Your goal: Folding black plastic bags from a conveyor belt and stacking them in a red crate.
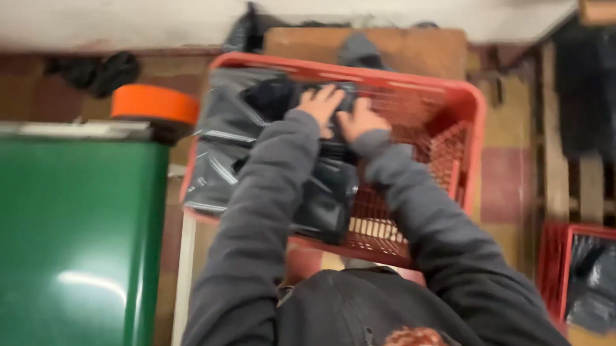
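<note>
At nine o'clock stands a green cabinet point(63, 238), with an orange roll of tape point(155, 104) lying on its far corner. Toward the middle, a red plastic crate point(473, 125) holds several dark plastic-wrapped bundles point(219, 148), the glossy film creased and catching light. The left hand point(321, 104) and right hand point(359, 120) press side by side on a black bundle point(331, 195) at the crate's middle, fingers curled over its far edge; whether they clamp it or only rest on it cannot be told through the blur. The film looks slick and the contents soft, so the bundle likely sags and slips; gripping under its ends seems surer. At three o'clock sits a second red crate point(553, 274) with similar bundles.
</note>
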